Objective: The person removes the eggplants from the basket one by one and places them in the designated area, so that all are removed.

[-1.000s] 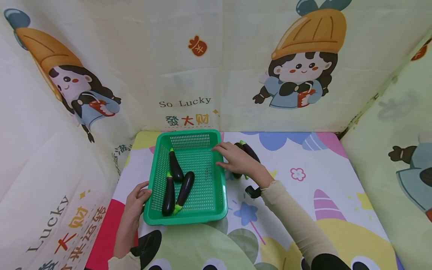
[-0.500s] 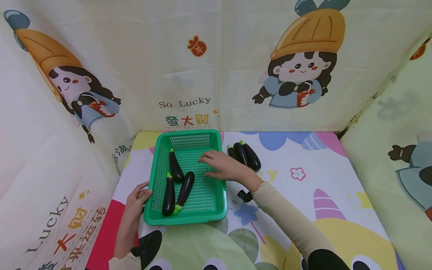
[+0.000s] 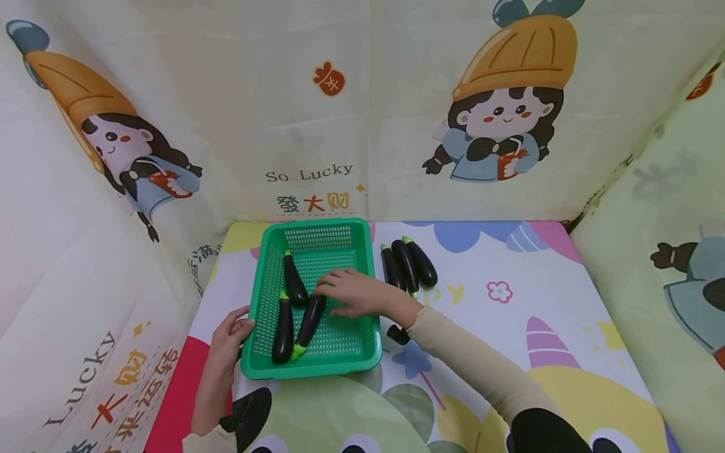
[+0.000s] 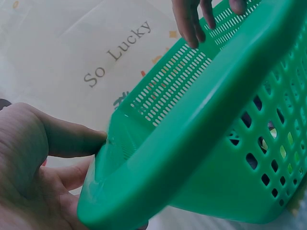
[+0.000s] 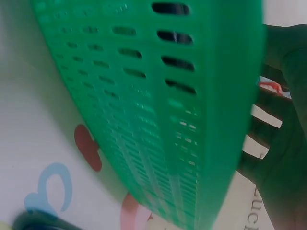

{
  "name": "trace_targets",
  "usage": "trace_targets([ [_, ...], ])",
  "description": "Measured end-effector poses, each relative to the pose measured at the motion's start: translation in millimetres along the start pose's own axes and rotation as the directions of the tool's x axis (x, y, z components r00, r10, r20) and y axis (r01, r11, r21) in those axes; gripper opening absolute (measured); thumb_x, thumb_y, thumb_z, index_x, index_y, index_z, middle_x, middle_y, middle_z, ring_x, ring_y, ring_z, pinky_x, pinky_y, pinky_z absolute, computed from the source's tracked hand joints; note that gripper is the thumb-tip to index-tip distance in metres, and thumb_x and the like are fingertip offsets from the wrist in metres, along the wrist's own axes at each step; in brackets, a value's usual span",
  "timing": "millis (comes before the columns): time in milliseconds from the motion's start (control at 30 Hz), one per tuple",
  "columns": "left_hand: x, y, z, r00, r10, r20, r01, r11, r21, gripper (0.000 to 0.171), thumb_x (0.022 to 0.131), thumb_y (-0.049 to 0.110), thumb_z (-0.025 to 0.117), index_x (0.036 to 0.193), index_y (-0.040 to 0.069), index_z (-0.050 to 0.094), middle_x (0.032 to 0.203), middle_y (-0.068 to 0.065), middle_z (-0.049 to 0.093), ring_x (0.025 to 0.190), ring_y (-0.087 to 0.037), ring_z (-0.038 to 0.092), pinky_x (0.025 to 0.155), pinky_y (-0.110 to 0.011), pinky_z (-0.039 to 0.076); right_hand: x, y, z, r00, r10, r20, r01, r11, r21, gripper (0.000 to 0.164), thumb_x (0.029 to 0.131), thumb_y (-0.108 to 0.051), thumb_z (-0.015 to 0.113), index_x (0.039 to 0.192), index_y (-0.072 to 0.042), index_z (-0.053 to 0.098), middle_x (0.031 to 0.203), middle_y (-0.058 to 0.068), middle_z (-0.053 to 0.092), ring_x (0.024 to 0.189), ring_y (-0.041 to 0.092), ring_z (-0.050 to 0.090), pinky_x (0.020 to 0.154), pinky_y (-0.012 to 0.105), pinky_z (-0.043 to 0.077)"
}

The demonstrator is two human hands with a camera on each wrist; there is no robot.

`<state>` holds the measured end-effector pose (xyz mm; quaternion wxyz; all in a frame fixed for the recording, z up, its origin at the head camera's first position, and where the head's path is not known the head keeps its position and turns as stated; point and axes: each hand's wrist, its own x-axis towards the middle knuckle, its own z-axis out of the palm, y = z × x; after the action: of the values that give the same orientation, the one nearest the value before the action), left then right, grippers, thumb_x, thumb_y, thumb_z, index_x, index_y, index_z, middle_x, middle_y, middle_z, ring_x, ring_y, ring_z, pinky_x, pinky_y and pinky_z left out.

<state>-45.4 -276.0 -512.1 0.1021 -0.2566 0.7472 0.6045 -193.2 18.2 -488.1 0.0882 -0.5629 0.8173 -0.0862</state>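
A green plastic basket (image 3: 311, 370) with perforated walls stands on the table, and three dark purple eggplants lie in its left half. Nearest my right hand is the slanted eggplant (image 3: 310, 322); the other two are the upper eggplant (image 3: 294, 280) and the left eggplant (image 3: 282, 330). My left hand (image 3: 226, 346) pinches the basket's left rim between thumb and fingers, seen close in the left wrist view. Over the basket reaches my right hand (image 3: 362, 294), its fingers spread in the right wrist view. Its fingertips are at the slanted eggplant's top end; whether they touch I cannot tell.
Right of the basket, three more eggplants (image 3: 409, 263) lie side by side on the patterned tablecloth (image 3: 544, 302). Printed cloth walls (image 3: 396, 126) enclose the table at the back and sides.
My right hand has moved left from the basket's right rim to above its middle, near the slanted eggplant. The left hand and basket have stayed in place.
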Motion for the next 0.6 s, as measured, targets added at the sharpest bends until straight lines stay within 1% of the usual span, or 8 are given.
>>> trace_targets([
  [100,0.3,0.0,0.3,1.0,-0.003,-0.002,0.003,1.0,0.0,0.058,0.108,0.033,0.057,0.159,0.013,0.037,0.094,0.023,0.062,0.093,-0.003,0.062,0.083,-0.023,0.053,4.2,-4.3,3.8,1.0,-0.01,0.02,0.011,0.999,-0.042,0.056,0.1,-0.037,0.071,0.15,-0.022,0.052,0.153,0.0,0.054,0.142,0.022,0.049,0.116,0.046,0.045],
  [267,0.2,0.3,0.7,1.0,-0.005,-0.005,0.005,1.0,-0.006,0.057,0.108,0.032,0.056,0.159,0.013,0.037,0.093,0.023,0.063,0.092,-0.003,0.062,0.083,-0.023,0.053,10.8,-8.9,9.5,0.999,-0.026,0.044,0.029,0.996,-0.082,0.06,0.099,-0.039,0.072,0.152,-0.023,0.05,0.155,0.001,0.053,0.144,0.023,0.048,0.116,0.046,0.045],
  [433,-0.1,0.3,0.6,1.0,-0.003,-0.003,0.003,1.0,-0.01,0.056,0.109,0.031,0.055,0.159,0.012,0.037,0.092,0.024,0.063,0.091,-0.002,0.062,0.082,-0.023,0.053,14.5,-10.8,12.9,0.997,-0.03,0.074,0.038,0.993,-0.111,0.061,0.099,-0.04,0.071,0.154,-0.025,0.049,0.156,0.0,0.052,0.145,0.023,0.047,0.116,0.045,0.045],
  [600,-0.4,0.3,0.8,1.0,-0.001,-0.004,0.001,1.0,-0.011,0.057,0.109,0.031,0.056,0.159,0.012,0.037,0.092,0.024,0.062,0.091,-0.002,0.061,0.082,-0.022,0.053,15.9,-12.0,16.7,0.994,-0.03,0.109,0.043,0.992,-0.119,0.061,0.1,-0.04,0.071,0.155,-0.026,0.048,0.157,-0.001,0.051,0.145,0.023,0.047,0.115,0.047,0.046],
])
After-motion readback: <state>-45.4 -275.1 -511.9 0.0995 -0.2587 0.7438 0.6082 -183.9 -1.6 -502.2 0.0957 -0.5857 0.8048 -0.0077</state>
